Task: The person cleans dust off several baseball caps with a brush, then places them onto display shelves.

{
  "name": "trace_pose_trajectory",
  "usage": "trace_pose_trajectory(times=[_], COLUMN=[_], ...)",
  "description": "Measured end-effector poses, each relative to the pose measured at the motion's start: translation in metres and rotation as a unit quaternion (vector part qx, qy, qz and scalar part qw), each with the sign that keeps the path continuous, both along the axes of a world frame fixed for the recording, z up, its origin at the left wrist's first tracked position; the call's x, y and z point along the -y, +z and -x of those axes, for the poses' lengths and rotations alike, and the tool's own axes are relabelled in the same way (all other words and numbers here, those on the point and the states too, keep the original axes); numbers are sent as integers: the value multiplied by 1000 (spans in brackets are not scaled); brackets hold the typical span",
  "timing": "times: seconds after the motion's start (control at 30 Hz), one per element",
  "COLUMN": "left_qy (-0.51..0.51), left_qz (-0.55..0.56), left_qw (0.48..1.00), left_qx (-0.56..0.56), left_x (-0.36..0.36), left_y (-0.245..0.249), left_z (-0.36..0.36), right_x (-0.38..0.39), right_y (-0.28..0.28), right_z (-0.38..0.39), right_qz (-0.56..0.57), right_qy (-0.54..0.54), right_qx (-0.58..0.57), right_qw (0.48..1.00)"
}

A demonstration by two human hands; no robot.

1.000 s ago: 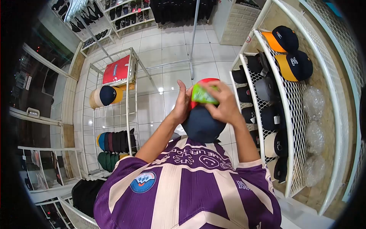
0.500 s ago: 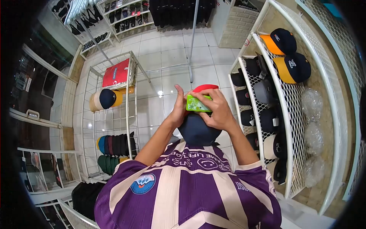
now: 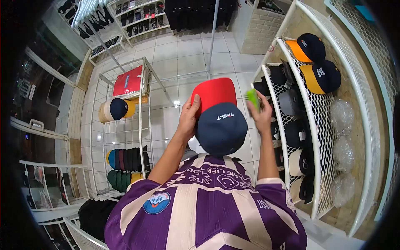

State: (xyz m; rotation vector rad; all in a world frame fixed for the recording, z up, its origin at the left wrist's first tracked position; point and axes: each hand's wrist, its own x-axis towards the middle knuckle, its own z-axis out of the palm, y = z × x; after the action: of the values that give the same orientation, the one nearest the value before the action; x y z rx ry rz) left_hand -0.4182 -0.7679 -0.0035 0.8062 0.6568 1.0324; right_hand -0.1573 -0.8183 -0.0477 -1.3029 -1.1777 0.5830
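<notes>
A cap (image 3: 221,129) with a navy crown, white lettering on its front and a red brim (image 3: 216,92) is held before my chest. My left hand (image 3: 189,114) grips it along the left edge of the brim, thumb on top; the other fingers are hidden underneath. To the right, apart from the cap, my right hand (image 3: 262,113) is closed around a small bright green brush (image 3: 252,99), whose bristly side faces left toward the cap.
On my right a white mesh shelf (image 3: 308,112) carries several caps and clear plastic domes (image 3: 342,112). A white wire rack (image 3: 141,121) at left holds caps (image 3: 118,109), rows of stacked caps (image 3: 127,159) and a red folded item (image 3: 127,81). A metal pole (image 3: 213,46) stands ahead.
My right hand has moved off the cap to the right with the green brush. The cap is now tilted so its crown front and whole red brim show, with my left hand on the brim.
</notes>
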Motion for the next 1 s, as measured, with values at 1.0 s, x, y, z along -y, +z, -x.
trace_pose_trajectory(times=[1.0], left_qy=[-290], left_qz=[41], left_qw=[955], left_qx=[-57], left_x=[5], left_y=[-7], left_z=[35], right_x=[-17], right_y=[93], right_z=[8], right_qz=[89], right_qy=[299], right_qx=[100], right_qw=[945])
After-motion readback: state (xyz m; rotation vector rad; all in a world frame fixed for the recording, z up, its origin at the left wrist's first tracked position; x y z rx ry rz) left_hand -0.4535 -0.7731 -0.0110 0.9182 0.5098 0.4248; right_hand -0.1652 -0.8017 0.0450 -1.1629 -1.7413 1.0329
